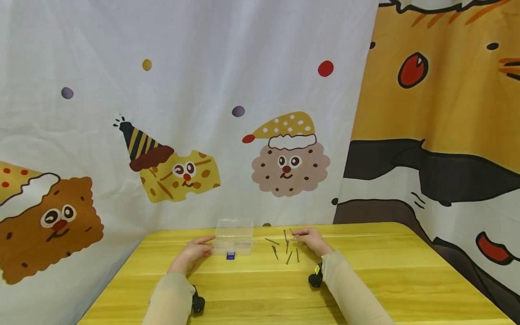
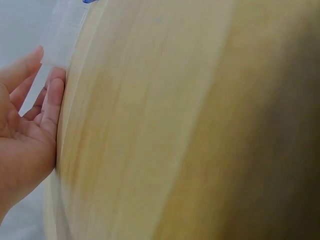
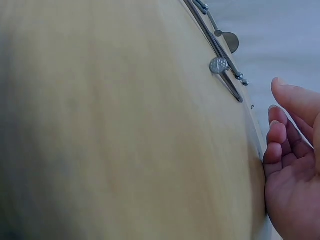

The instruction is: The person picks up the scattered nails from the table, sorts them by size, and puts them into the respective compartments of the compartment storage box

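Observation:
A clear plastic box [image 1: 219, 248] stands at the back of the table with its lid [image 1: 234, 224] raised and a small blue piece [image 1: 230, 255] at its front. My left hand [image 1: 192, 253] is at the box's left side, thumb and fingers loosely bent, fingertips by its corner; contact is hard to tell. Several dark metal nails [image 1: 298, 255] lie scattered right of the box; their round heads [image 3: 218, 65] show in the right wrist view. Just right of them, my right hand [image 1: 310, 239] rests its edge on the table, fingers loosely curled with nothing visible between them.
The wooden table [image 1: 252, 293] reaches back to a hanging cloth [image 1: 243, 54] printed with cartoon figures. Black cameras [image 1: 197, 303] are worn on both wrists, below the sleeves' cuffs.

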Demonstrator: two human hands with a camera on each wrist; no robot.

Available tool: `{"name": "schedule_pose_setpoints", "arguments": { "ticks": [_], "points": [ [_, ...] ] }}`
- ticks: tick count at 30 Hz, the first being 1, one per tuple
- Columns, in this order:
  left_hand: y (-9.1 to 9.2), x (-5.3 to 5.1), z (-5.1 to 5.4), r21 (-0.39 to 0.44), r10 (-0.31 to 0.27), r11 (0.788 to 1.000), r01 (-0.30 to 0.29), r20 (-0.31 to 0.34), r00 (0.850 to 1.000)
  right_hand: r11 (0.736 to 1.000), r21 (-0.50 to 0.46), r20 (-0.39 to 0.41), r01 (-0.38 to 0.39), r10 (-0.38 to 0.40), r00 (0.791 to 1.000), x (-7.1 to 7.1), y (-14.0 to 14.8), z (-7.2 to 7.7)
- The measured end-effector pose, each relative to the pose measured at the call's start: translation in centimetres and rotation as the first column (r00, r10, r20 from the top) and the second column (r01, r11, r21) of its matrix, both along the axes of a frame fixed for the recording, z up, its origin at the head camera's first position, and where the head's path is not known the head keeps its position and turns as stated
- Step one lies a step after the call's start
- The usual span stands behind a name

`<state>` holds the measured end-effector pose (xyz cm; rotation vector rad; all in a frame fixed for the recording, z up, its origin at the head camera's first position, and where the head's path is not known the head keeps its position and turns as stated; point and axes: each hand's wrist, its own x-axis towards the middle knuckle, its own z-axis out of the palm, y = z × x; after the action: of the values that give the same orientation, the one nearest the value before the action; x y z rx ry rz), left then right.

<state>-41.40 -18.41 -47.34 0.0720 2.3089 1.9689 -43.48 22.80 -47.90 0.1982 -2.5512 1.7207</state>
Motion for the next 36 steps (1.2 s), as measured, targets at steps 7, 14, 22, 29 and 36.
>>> {"name": "schedule_pose_setpoints", "arguments": {
  "ticks": [7,14,22,29,36],
  "points": [
    [-0.2,-0.5,-0.3,0.007,0.010,1.000,-0.010,-0.007,1.000,0.998,0.044,-0.032,-0.034,0.035,0.999,0.0,-0.2,-0.3],
    [-0.8,-0.6,-0.1,0.005,0.003,1.000,-0.003,-0.009,1.000,0.996,0.087,-0.040,-0.022,0.026,0.999,0.0,-1.2,0.1],
    [0.0,0.4,0.2,0.010,-0.001,1.000,0.001,0.004,1.000,0.994,0.107,-0.037,-0.028,0.032,0.999,0.4,-0.5,-0.7],
    [0.3,0.1,0.1,0.007,0.011,1.000,-0.011,-0.005,1.000,0.993,0.116,-0.036,-0.014,0.018,0.999,0.4,-0.3,-0.3],
    [0.1,-0.2,0.0,0.025,0.018,1.000,-0.018,0.000,1.000,0.992,0.126,-0.033,-0.009,0.013,0.999,0.3,-0.5,0.2]
  ]
}}
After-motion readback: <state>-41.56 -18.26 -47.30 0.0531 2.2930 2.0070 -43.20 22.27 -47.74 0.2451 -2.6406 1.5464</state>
